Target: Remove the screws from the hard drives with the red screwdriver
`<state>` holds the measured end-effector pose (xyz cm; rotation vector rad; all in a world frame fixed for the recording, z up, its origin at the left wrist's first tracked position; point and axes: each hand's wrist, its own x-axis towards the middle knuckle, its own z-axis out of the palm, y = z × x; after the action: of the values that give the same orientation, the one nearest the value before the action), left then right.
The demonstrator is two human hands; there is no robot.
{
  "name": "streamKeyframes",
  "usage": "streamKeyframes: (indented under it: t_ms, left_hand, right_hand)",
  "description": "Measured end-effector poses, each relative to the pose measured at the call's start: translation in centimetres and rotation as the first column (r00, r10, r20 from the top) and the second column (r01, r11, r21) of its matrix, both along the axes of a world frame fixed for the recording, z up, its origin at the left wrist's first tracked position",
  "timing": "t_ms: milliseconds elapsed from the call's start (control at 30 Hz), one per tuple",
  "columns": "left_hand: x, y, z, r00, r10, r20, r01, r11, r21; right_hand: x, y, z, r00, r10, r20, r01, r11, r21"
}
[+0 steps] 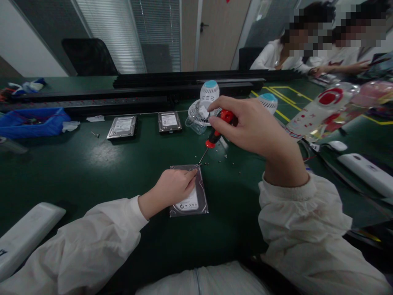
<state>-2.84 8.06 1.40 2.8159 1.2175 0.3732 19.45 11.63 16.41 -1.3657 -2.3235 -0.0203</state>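
Observation:
A silver hard drive with a white label lies flat on the green table in front of me. My left hand rests on top of it, fingers curled and the index finger reaching to its far right corner, covering part of the label. Gripped in my right hand is a red and black screwdriver, tilted, its thin shaft pointing down to that same corner. Whether the tip touches a screw is too small to tell. Several tiny screws are scattered on the table just beyond the drive.
Two more hard drives, one left and one central, lie further back. A blue bin stands far left. White fans with blue tops are behind my right hand; clear bottles stand right. Two people sit across the table.

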Motion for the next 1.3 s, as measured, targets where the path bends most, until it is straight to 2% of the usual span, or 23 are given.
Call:
streamKeyframes:
  t_ms: [400,600,800,1000,1067,1200,1300]
  left_hand:
    - [0.15,0.03,0.06,0.999,0.011,-0.038,-0.01,1.0,0.015]
    - [0.08,0.02,-0.06,1.0,-0.005,-0.008,0.006,1.0,0.004]
    - [0.1,-0.04,0.1,1.0,0.005,-0.019,-0.006,1.0,-0.012]
    - [0.14,-0.04,0.23,0.998,0.027,-0.061,-0.03,0.998,-0.049]
    - [0.23,-0.05,0.38,0.996,0.039,-0.082,-0.044,0.997,-0.057]
    - [0.41,-0.12,0.7,0.993,0.036,-0.112,-0.041,0.998,-0.046]
    - [0.47,-0.19,0.78,0.99,0.043,-0.135,-0.048,0.998,-0.034]
  right_hand:
    - [-0.12,0.14,-0.34,0.998,-0.052,0.025,0.05,0.998,0.046]
    - [0.06,0.16,-0.37,1.0,0.018,0.0,-0.018,0.999,0.027]
    - [-0.17,0.38,-0.62,0.995,-0.096,0.025,0.094,0.993,0.073]
    - [-0.28,0.47,-0.92,0.999,0.009,-0.037,-0.008,0.999,0.049]
    - [-0.34,0.49,-0.97,1.0,-0.001,-0.013,0.002,0.998,0.061]
    - [-0.48,0.54,-0.93,0.995,-0.103,0.013,0.102,0.992,0.071]
    - [-0.45,0.44,-0.82,0.999,-0.051,-0.019,0.052,0.998,0.043]
